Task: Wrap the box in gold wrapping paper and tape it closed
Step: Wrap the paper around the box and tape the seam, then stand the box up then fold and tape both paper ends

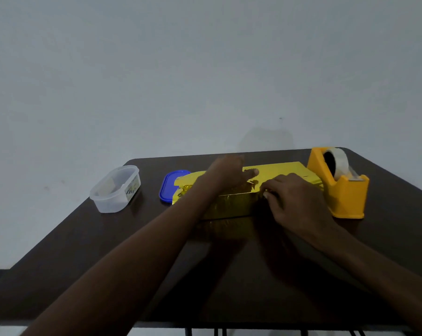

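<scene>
A flat box covered in shiny gold wrapping paper [282,172] lies on the dark table [108,251] toward the far side. My left hand [229,172] lies on top of the box, fingers stretched flat and pressing the paper down. My right hand [294,202] is at the box's near right edge, its fingers curled and pinching the gold paper there. A yellow tape dispenser [343,190] with a roll of clear tape [339,161] stands right of the box, close to my right hand.
A blue plastic lid [167,187] lies just left of the box, partly under the paper. Farther left stands a clear plastic container [115,189] near the table's left edge. A pale wall rises behind the table.
</scene>
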`<state>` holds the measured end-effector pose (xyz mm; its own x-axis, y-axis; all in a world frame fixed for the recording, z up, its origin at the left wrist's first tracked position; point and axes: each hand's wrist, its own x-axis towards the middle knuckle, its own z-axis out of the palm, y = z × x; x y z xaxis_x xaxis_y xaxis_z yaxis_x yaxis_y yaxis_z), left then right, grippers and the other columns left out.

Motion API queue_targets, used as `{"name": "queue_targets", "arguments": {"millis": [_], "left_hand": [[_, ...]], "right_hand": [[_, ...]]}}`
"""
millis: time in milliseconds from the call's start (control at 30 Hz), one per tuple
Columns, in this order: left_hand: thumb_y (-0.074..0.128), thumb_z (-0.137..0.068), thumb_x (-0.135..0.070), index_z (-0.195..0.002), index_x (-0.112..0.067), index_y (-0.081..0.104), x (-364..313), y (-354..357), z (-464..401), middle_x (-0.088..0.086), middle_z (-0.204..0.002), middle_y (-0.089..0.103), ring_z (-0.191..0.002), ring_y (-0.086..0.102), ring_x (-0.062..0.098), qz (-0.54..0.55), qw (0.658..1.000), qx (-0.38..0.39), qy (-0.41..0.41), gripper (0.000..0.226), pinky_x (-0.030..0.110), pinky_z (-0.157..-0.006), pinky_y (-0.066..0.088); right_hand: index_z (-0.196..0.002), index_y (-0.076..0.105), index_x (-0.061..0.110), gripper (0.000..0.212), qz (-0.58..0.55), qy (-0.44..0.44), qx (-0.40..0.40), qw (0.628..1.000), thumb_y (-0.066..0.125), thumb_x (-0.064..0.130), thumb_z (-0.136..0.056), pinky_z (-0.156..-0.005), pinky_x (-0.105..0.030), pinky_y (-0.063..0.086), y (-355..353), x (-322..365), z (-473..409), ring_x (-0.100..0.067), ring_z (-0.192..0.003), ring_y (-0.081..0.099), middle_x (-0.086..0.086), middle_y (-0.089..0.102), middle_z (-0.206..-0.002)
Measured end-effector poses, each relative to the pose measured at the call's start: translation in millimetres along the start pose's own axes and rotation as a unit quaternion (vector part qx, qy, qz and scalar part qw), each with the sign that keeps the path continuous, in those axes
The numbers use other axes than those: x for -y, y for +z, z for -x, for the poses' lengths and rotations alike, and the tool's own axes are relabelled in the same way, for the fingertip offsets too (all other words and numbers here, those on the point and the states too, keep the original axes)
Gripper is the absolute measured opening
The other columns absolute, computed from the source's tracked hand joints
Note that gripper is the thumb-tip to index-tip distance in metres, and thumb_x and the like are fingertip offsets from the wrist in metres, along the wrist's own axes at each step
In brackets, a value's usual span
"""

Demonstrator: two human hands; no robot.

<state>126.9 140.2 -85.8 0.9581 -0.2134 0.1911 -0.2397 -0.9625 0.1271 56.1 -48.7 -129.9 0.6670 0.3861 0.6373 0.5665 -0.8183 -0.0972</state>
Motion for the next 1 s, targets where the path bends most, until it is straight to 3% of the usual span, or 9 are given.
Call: {"name": "queue_targets", "arguments": {"millis": [200, 300, 367, 467, 500, 600, 733, 867, 1000], "left_hand": [[0.041, -0.094, -0.064, -0.115, -0.005, 0.062, 8, 5, -25, 0.015, -0.113, 0.065, -0.105, 0.060, 0.031, 0.038, 0.994, 0.091, -0.056, 0.066, 0.037, -0.089, 0.047], [0.042, -0.092, -0.067, -0.129, -0.001, 0.055, 16, -1, -24, 0.017, -0.126, 0.059, -0.114, 0.056, 0.034, 0.069, 0.983, 0.135, -0.104, 0.078, 0.038, -0.091, 0.044], [0.047, -0.092, -0.064, -0.129, 0.000, 0.052, 20, -1, -19, 0.016, -0.119, 0.057, -0.102, 0.057, 0.030, 0.151, 0.967, 0.150, -0.144, 0.074, 0.035, -0.080, 0.046], [0.053, -0.091, -0.059, -0.111, -0.003, 0.058, 24, 1, -14, 0.011, -0.097, 0.057, -0.079, 0.056, 0.020, 0.231, 0.952, 0.108, -0.169, 0.060, 0.026, -0.061, 0.044], [0.054, -0.091, -0.058, -0.106, -0.003, 0.060, 24, -1, -13, 0.010, -0.091, 0.058, -0.073, 0.056, 0.018, 0.237, 0.953, 0.087, -0.169, 0.058, 0.024, -0.057, 0.044], [0.061, -0.089, -0.054, -0.099, -0.006, 0.062, 22, -18, -13, 0.006, -0.082, 0.061, -0.067, 0.061, 0.017, 0.265, 0.952, 0.015, -0.155, 0.049, 0.028, -0.055, 0.053], [0.078, -0.073, -0.053, -0.110, -0.010, 0.059, 22, -64, -17, 0.011, -0.097, 0.071, -0.084, 0.071, 0.023, 0.350, 0.927, -0.081, -0.111, 0.059, 0.044, -0.077, 0.061], [0.084, -0.074, -0.030, -0.122, -0.014, 0.054, 14, -112, -16, 0.009, -0.105, 0.067, -0.094, 0.069, 0.021, 0.376, 0.918, -0.117, -0.044, 0.059, 0.043, -0.077, 0.061], [0.089, -0.062, -0.028, -0.127, -0.014, 0.043, 17, -132, -15, 0.006, -0.108, 0.060, -0.098, 0.065, 0.022, 0.316, 0.935, -0.163, -0.013, 0.080, 0.043, -0.079, 0.060]], "right_hand": [[-0.105, 0.069, 0.015, 0.019, -0.058, 0.153, -0.046, 0.986, 0.068, 0.026, -0.089, -0.074, -0.026, 0.039, 16, -17, -12, -0.018, -0.098, 0.054, -0.005, 0.063, -0.104], [-0.100, 0.057, 0.009, 0.023, -0.087, 0.258, 0.009, 0.962, 0.063, 0.031, -0.093, -0.066, -0.029, 0.039, 14, -24, -26, -0.021, -0.086, 0.057, -0.005, 0.059, -0.093], [-0.094, 0.056, 0.006, 0.031, -0.202, 0.347, 0.093, 0.911, 0.053, 0.037, -0.098, -0.062, -0.030, 0.045, 14, -29, -39, -0.027, -0.081, 0.065, -0.009, 0.063, -0.087], [-0.112, 0.056, 0.003, 0.043, -0.428, 0.452, 0.182, 0.761, 0.048, 0.043, -0.099, -0.058, -0.041, 0.059, 9, -34, -59, -0.041, -0.081, 0.070, -0.023, 0.067, -0.100], [-0.117, 0.055, 0.003, 0.047, -0.441, 0.449, 0.193, 0.753, 0.050, 0.046, -0.098, -0.058, -0.041, 0.059, 8, -37, -66, -0.041, -0.084, 0.070, -0.024, 0.067, -0.102], [-0.122, 0.056, 0.009, 0.055, -0.431, 0.413, 0.179, 0.782, 0.062, 0.052, -0.089, -0.056, -0.032, 0.054, 0, -38, -88, -0.036, -0.093, 0.067, -0.018, 0.065, -0.109], [-0.121, 0.054, 0.008, 0.094, -0.379, 0.348, 0.111, 0.850, 0.074, 0.069, -0.053, -0.065, -0.035, 0.054, -20, -44, -125, -0.026, -0.097, 0.066, -0.009, 0.066, -0.111], [-0.129, 0.038, 0.011, 0.071, -0.423, 0.259, 0.056, 0.866, 0.081, 0.034, -0.078, -0.084, -0.041, 0.057, -63, -36, -150, -0.020, -0.099, 0.063, -0.009, 0.058, -0.115], [-0.141, 0.033, 0.024, 0.078, -0.463, 0.165, 0.073, 0.868, 0.079, 0.008, -0.080, -0.090, -0.043, 0.055, -85, -38, -157, -0.019, -0.104, 0.060, -0.004, 0.057, -0.115]]}}
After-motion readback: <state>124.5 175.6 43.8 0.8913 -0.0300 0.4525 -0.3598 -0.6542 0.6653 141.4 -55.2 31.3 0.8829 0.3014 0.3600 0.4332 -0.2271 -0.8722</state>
